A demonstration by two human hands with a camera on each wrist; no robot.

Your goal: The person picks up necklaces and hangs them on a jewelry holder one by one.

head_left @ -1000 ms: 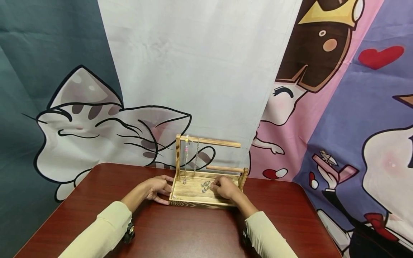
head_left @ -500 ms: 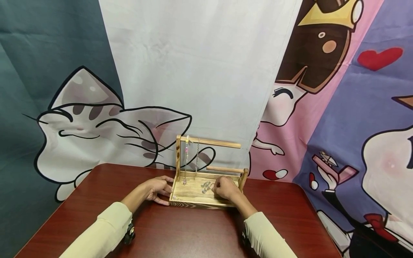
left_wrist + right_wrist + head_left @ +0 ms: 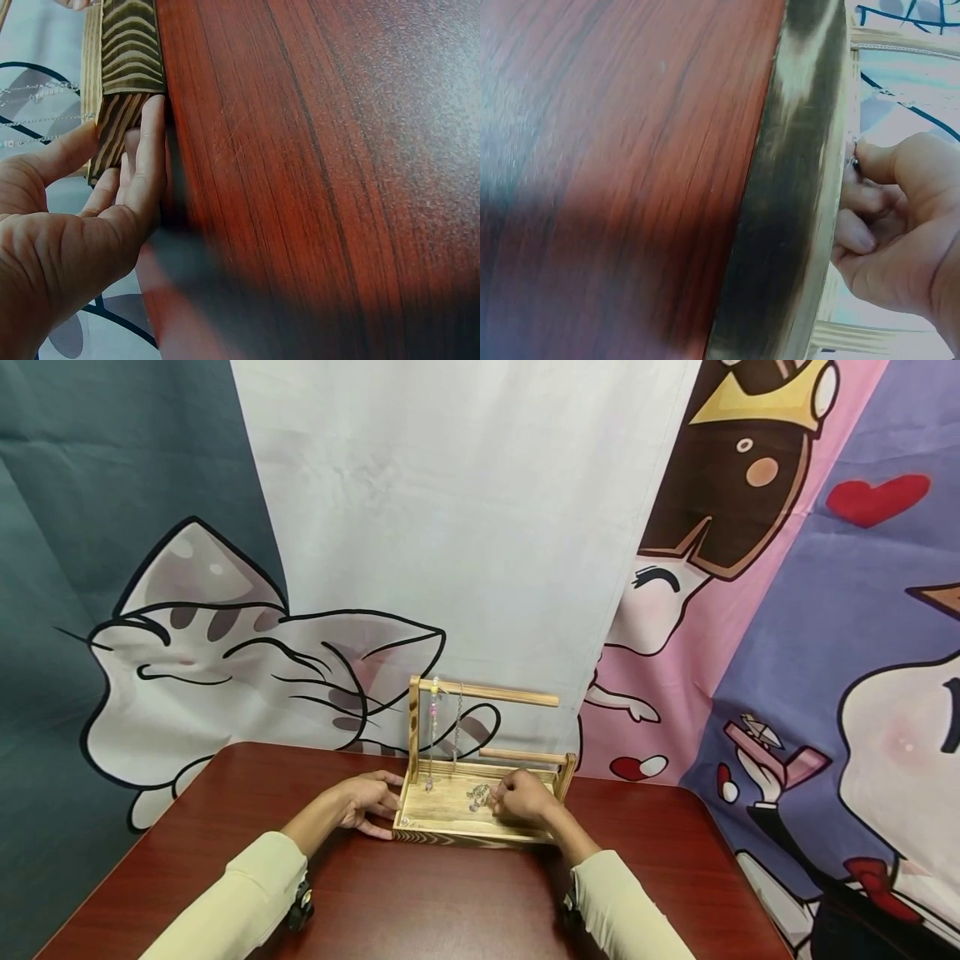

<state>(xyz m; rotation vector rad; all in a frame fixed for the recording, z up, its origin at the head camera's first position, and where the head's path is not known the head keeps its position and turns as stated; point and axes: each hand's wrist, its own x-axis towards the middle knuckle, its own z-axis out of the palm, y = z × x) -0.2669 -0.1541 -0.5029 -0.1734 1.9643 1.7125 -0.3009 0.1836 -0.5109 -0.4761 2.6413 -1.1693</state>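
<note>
A wooden jewelry stand [image 3: 442, 806], a shallow tray with two rods, stands on the table. My left hand [image 3: 365, 802] holds its left end; in the left wrist view the thumb [image 3: 71, 154] lies at the upper edge and a finger reaches the front corner. Inside the tray lies a bunched metal chain necklace [image 3: 477, 795] with a small round pendant. My right hand [image 3: 525, 795] pinches part of this chain between thumb and fingertips; most of the pinch is hidden. From the upper rod hang a beaded strand [image 3: 433, 714] and a thin chain [image 3: 458, 718].
The upper rod [image 3: 517, 695] juts right from a left post, its right end unsupported. A shorter lower rod [image 3: 525, 754] extends left from the right post. Small shiny pieces [image 3: 406, 820] sit in the tray's front left corner. Behind the red-brown table [image 3: 435, 902] hangs a printed cloth [image 3: 465, 527].
My right fingers have shifted very slightly at the chain, and its loose end lies a little differently. My left hand stays at the stand's end.
</note>
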